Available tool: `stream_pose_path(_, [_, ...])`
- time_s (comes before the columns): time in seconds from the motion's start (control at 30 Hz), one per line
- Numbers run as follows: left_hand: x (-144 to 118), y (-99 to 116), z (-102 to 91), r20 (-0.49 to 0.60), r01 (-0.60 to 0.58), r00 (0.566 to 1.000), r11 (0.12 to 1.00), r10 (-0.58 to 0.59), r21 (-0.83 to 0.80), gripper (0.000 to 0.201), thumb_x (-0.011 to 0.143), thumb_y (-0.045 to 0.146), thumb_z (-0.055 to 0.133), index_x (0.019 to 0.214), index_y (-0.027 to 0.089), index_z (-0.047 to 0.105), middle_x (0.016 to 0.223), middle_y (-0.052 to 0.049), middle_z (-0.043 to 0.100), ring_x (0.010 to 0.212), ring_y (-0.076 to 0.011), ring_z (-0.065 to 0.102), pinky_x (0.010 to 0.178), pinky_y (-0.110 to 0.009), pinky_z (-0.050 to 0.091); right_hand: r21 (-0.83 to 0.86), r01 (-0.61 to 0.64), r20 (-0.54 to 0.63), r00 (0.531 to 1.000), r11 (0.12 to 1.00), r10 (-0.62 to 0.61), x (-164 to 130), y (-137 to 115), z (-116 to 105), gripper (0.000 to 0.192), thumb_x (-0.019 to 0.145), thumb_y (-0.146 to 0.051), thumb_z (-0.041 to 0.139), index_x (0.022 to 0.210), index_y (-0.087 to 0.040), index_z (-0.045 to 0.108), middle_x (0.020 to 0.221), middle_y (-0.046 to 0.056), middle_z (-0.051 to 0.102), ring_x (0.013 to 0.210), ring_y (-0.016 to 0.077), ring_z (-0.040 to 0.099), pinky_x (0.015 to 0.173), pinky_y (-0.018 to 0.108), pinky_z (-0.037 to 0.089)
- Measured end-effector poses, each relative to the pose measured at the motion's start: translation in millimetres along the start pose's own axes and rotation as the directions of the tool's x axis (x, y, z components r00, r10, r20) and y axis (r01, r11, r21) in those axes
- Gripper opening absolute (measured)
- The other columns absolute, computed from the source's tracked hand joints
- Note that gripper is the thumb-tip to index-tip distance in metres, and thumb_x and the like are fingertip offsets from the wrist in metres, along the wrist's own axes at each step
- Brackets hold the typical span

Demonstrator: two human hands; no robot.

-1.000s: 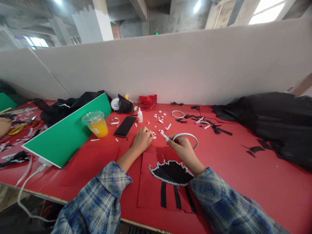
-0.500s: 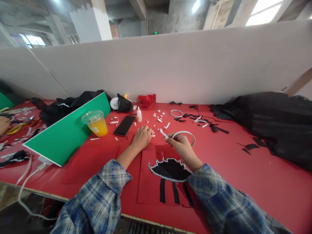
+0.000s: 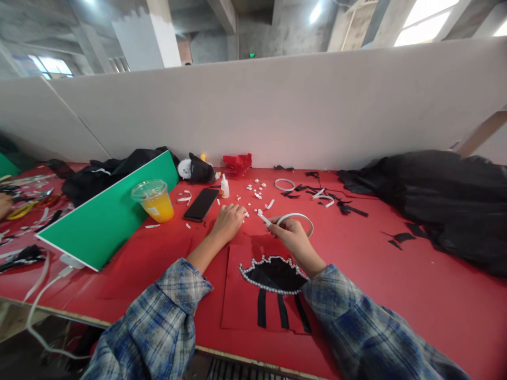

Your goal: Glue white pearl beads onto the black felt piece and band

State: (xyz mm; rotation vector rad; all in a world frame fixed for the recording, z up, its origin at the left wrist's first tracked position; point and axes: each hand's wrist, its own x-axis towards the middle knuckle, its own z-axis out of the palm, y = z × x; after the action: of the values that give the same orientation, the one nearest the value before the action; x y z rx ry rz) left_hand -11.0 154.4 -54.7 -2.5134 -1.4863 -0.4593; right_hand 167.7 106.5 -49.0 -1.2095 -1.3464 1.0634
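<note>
My left hand [image 3: 228,221] rests knuckles-up on the red table, fingertips at a scatter of small white pieces [image 3: 256,189]; I cannot see anything in it. My right hand [image 3: 292,238] pinches a short white strip [image 3: 264,218] that points up and left, with a white ring of tape [image 3: 298,220] lying just behind it. In front of both hands lies a red sheet [image 3: 241,311] bearing a black dome shape [image 3: 274,275] edged with white beads and three black stripes below.
A black phone [image 3: 201,204], a small glue bottle [image 3: 225,186], a cup of orange drink [image 3: 155,200] and a green board [image 3: 106,211] sit to the left. Black cloth [image 3: 435,195] fills the right. Black scraps [image 3: 340,203] and another white ring [image 3: 284,184] lie behind. Another person's hand [image 3: 3,203] shows at far left.
Both hands keep almost the same places; the view has drifted slightly, and the white strip stays in my right hand.
</note>
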Motion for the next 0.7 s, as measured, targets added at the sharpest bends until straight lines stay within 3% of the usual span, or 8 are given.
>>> stream_pose_path(0.17, [-1, 4, 0.0, -0.043, 0.125, 0.986, 0.892, -0.159, -0.434, 0.013, 0.086, 0.019, 0.049, 0.089, 0.015, 0.061, 0.087, -0.007, 0.069, 0.082, -0.0193, 0.064, 0.074, -0.029, 0.045, 0.047, -0.007, 0.0, 1.0, 0.999, 0.007, -1, -2, 0, 0.02, 0.063, -0.032, 0.061, 0.071, -0.014, 0.064, 0.064, 0.002, 0.06, 0.061, 0.0138, 0.052, 0.057, 0.027, 0.038])
stream_pose_path(0.3, [-1, 4, -0.2, -0.031, 0.175, 0.974, 0.83, -0.226, -0.529, 0.013, 0.084, 0.018, 0.052, 0.09, 0.014, 0.063, 0.086, -0.008, 0.07, 0.081, -0.0197, 0.065, 0.073, -0.029, 0.048, 0.077, -0.034, 0.008, 0.999, 0.996, 0.033, -1, -2, 0, 0.026, 0.065, -0.033, 0.062, 0.08, -0.012, 0.066, 0.07, 0.005, 0.064, 0.067, 0.016, 0.058, 0.063, 0.028, 0.042])
stream_pose_path(0.37, [-2, 4, 0.3, -0.04, 0.123, 0.984, 0.831, -0.172, -0.543, 0.014, 0.083, 0.015, 0.052, 0.092, 0.014, 0.063, 0.09, -0.008, 0.069, 0.084, -0.0191, 0.065, 0.076, -0.03, 0.048, 0.088, -0.06, -0.011, 0.998, 0.994, 0.061, -1, -2, -1, 0.028, 0.064, -0.031, 0.062, 0.083, -0.011, 0.067, 0.073, 0.006, 0.065, 0.07, 0.0167, 0.059, 0.065, 0.028, 0.044])
stream_pose_path(0.53, [-6, 9, 5.9, -0.024, -0.128, 0.99, 0.84, 0.136, -0.527, 0.021, 0.081, 0.014, 0.058, 0.101, 0.016, 0.064, 0.102, -0.007, 0.068, 0.097, -0.0188, 0.062, 0.087, -0.032, 0.047, 0.199, -0.106, -0.062, 0.991, 0.974, 0.121, -1, -2, -3, 0.021, 0.063, -0.022, 0.06, 0.081, -0.013, 0.066, 0.077, 0.006, 0.068, 0.075, 0.0176, 0.063, 0.07, 0.028, 0.048])
stream_pose_path(0.7, [-7, 16, 5.7, 0.086, -0.199, 0.966, 0.915, 0.243, -0.35, 0.022, 0.084, 0.01, 0.05, 0.099, 0.015, 0.066, 0.097, -0.01, 0.07, 0.092, -0.0205, 0.065, 0.081, -0.032, 0.05, 0.258, -0.134, -0.082, 0.984, 0.957, 0.16, -1, -4, -3, 0.018, 0.062, -0.017, 0.06, 0.078, -0.013, 0.066, 0.073, 0.005, 0.069, 0.071, 0.0172, 0.065, 0.07, 0.027, 0.05])
